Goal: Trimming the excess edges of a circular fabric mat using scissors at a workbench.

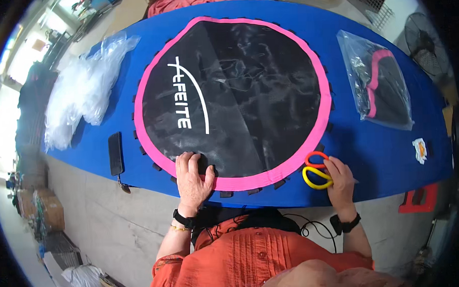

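Note:
A round black trampoline mat point(233, 98) with a pink border and small black tabs around its rim lies flat before me, a white printed mark on its left half. My left hand point(193, 180) rests on its near pink edge, left of the middle, fingers stretched and thumb apart. To the right, just off the mat's near right edge, my right hand point(340, 182) grips scissors point(317, 186) with one red and one yellow handle loop. The loops point left, toward the mat. Most of the blades are hidden by the hand; a tip seems to show at its right.
A blue-covered table point(272, 195) carries everything. Crumpled clear plastic bags point(86, 90) lie left, above a dark case point(116, 153) with a dangling charm. At right are a bagged black-and-pink folded piece point(384, 90) and a small white wrapper point(420, 151). Beyond stands a fan point(425, 43).

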Demonstrator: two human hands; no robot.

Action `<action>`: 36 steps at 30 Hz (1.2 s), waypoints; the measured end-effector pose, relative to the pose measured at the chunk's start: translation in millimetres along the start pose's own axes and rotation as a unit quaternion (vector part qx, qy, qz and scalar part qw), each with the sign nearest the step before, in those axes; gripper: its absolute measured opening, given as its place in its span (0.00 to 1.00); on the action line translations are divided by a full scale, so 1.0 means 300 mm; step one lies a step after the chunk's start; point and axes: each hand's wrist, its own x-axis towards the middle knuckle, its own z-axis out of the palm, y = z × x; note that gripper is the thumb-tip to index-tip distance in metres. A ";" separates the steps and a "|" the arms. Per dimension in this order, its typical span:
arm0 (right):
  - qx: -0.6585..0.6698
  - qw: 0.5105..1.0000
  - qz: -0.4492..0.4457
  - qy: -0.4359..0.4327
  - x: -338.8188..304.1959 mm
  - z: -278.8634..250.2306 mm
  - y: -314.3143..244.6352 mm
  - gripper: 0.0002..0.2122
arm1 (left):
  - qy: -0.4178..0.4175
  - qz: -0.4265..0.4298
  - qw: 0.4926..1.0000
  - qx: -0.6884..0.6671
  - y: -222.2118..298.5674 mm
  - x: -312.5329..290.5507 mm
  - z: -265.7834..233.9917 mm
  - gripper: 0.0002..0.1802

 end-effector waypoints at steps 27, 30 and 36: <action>0.027 0.997 0.073 0.015 -0.025 0.042 0.019 0.12 | 0.021 0.014 0.999 -0.022 0.007 0.020 0.003 0.25; 0.015 0.997 0.067 0.019 -0.026 0.037 0.023 0.11 | 0.022 0.018 0.999 -0.018 0.010 0.016 0.003 0.25; 0.025 0.998 0.055 0.031 -0.026 0.040 0.009 0.10 | 0.030 0.021 0.999 -0.004 0.007 0.000 -0.001 0.24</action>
